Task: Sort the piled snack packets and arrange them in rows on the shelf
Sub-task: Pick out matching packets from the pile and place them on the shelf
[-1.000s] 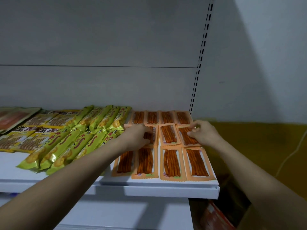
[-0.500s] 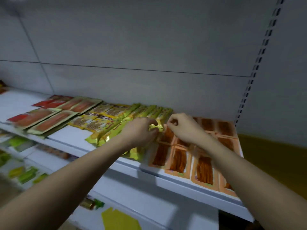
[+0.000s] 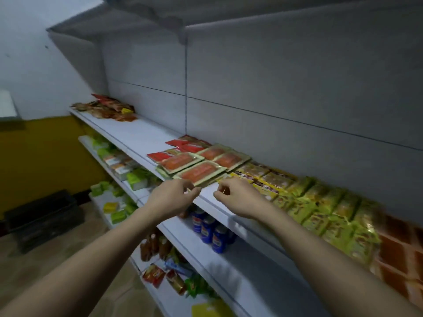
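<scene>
Head view gives us the shelf (image 3: 146,138) running long, from its far left end down to the near right. The unsorted pile (image 3: 107,108) sits at that far left end against the back panel, well apart from both hands, with a bare stretch of board between. We judge the next reach goes left along the front edge, and our left hand (image 3: 170,196) is the nearer one. Sorted rows fill the right: salmon-orange packets (image 3: 201,164) just beyond our fingers, then green packets (image 3: 320,207) toward the near right corner. Our right hand (image 3: 235,195) hovers over the front edge. Both hands have fingers curled; we cannot tell whether either pinches anything.
</scene>
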### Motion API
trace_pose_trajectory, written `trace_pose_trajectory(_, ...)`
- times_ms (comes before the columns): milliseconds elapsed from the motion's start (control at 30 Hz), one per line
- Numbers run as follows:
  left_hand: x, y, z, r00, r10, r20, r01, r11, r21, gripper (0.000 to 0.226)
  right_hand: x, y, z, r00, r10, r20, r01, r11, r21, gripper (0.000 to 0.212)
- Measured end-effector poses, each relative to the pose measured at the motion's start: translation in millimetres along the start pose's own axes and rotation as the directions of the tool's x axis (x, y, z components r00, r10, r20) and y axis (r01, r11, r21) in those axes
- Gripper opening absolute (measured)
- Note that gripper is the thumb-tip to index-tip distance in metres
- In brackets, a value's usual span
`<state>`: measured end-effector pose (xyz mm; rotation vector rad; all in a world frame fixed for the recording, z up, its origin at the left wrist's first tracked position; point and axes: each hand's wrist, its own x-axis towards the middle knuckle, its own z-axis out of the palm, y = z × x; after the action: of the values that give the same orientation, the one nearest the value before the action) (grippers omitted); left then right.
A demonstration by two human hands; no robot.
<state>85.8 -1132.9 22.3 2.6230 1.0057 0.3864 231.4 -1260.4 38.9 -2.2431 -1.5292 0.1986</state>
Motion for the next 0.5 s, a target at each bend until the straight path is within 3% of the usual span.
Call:
trace_pose_trajectory(167, 15, -115, -48, 0.996, -0.088, -0.028, 0.089, 0.994, 0.058, 0.046, 93, -99, 51, 0.993, -0.098, 0.062, 0.099, 0.995, -0.017, 0.030)
trace_pose_trajectory(300, 33, -190, -88, 0.989, -0.128, -0.068, 0.134, 0.988, 0.081, 0.042, 161, -165, 84, 0.985, -0.152, 0.082, 0.154, 0.988, -0.019, 0.021)
trace_pose_trajectory(500, 88, -286, -118, 0.972, -0.193, -0.135, 0.208, 0.972, 0.108, 0.042, 257, -217, 125, 0.970, -0.206, 0.130, 0.210, 0.977, -0.024, 0.019)
